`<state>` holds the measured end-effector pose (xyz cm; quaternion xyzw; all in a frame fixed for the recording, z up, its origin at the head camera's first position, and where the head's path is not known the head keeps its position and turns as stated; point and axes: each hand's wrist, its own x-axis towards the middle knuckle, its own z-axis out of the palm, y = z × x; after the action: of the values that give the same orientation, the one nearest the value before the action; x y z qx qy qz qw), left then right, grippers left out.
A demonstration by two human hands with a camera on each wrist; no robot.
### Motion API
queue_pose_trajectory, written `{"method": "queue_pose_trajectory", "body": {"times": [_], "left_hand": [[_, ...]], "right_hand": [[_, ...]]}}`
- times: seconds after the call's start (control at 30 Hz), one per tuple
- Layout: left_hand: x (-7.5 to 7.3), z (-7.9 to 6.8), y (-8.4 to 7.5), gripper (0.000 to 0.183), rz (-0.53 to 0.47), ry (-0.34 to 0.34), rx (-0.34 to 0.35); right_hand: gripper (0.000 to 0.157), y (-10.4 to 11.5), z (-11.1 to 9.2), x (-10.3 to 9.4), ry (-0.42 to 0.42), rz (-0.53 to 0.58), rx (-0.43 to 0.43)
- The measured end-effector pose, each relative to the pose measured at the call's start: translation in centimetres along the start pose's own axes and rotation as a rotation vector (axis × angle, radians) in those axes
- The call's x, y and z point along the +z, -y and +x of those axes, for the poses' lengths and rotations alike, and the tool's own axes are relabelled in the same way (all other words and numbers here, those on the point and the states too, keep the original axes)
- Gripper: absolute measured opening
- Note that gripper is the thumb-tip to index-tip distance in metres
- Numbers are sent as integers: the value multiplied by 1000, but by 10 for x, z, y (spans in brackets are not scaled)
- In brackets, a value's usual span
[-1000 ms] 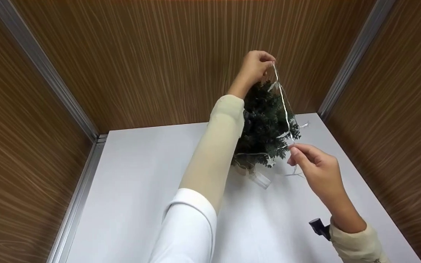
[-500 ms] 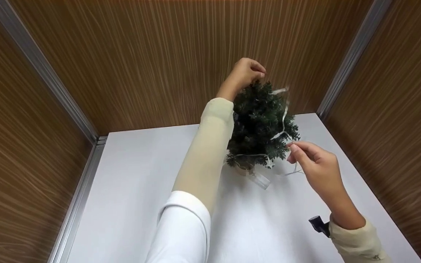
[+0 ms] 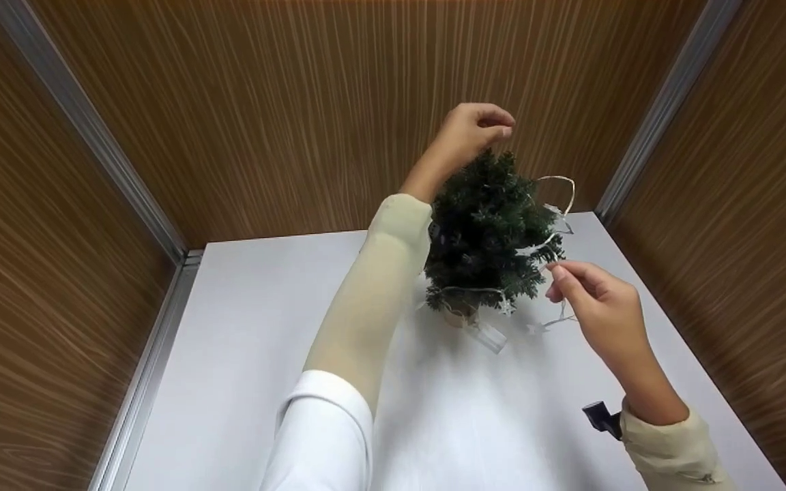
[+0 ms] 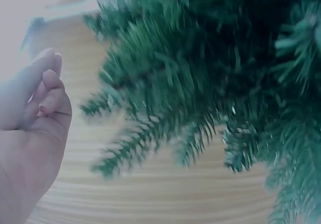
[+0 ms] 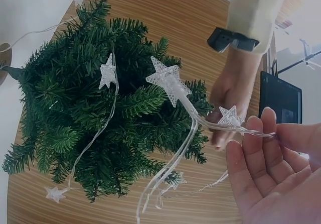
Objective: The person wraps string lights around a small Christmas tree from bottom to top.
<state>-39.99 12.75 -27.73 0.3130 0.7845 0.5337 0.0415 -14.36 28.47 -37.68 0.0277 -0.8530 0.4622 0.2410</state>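
A small green artificial Christmas tree (image 3: 482, 225) stands near the back of the table. Just above its top is my left hand (image 3: 471, 133), fingers loosely bent, with nothing visible in them; the left wrist view shows that hand (image 4: 37, 118) beside the branches. My right hand (image 3: 601, 300), at the tree's right side, pinches the clear wire of a string of star lights (image 5: 167, 78) between thumb and fingers. Part of the wire loops out past the upper right branches. More stars lie against the tree, and another length runs around its lower branches.
A clear plastic piece (image 3: 488, 339) lies at the foot of the tree, beside its brown base (image 3: 460, 317). The white table (image 3: 263, 341) is enclosed by wood-grain panels (image 3: 331, 123) at the back and sides.
My left hand has let go of the light string, which dropped from above the treetop to the tree's right side. It shifted left, then back right. My right hand keeps its pinch, barely moving.
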Motion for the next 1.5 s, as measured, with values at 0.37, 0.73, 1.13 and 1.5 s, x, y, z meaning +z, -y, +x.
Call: {"method": "queue_pose_trajectory", "body": {"times": [0.37,0.73,1.13,1.5], "left_hand": [[41,-44,-21,20,-35,118,164],[63,-84,-6,22,-185,179,200],[73,-116,19,26,-235,199,263],[90,-130,37,30,-121,263,296]], "right_hand": [[20,-1,4,-2,8,-18,-7],[22,-5,3,-3,3,-20,-18],[23,-6,0,-6,-3,-41,-12],[24,-10,-5,-4,5,-50,6]]}}
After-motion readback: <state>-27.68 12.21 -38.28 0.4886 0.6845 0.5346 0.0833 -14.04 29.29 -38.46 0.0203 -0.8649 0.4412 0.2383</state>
